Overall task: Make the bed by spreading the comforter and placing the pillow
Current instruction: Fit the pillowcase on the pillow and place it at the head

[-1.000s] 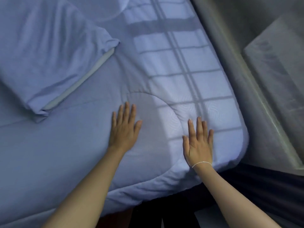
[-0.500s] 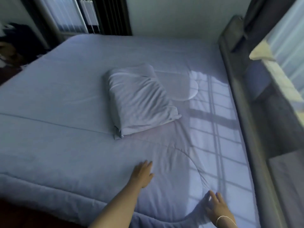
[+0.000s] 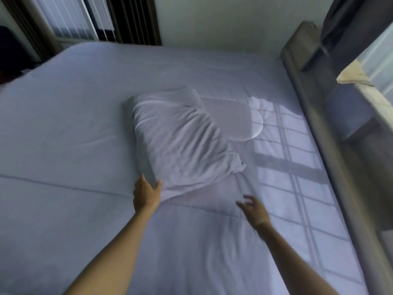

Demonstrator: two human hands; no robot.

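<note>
The left hand (image 3: pixel 146 193) is touching the near left corner of the crumpled pale lilac fabric-cased pillow (image 3: pixel 180 143), thumb spread away from the fingers so that the corner is sitting in the fork between them; whether the fingers are already curling under the edge cannot be told. The right hand (image 3: pixel 255 210) is hovering just short of the pillow's near edge, fingers loosely fanned and blurred, gripping nothing. So the left hand is the nearer one, already in contact, while the right is lying off to the side, below the pillow's loose near right corner.

The pillow is lying ahead of both hands, near the middle of the smooth lilac quilted comforter (image 3: pixel 74 128), which is covering the bed out to its edges. Its long axis is running from the hands away toward the far edge, slanting slightly leftward. The grey padded bed frame (image 3: pixel 314 133) is running along the right edge, well apart from it.
</note>
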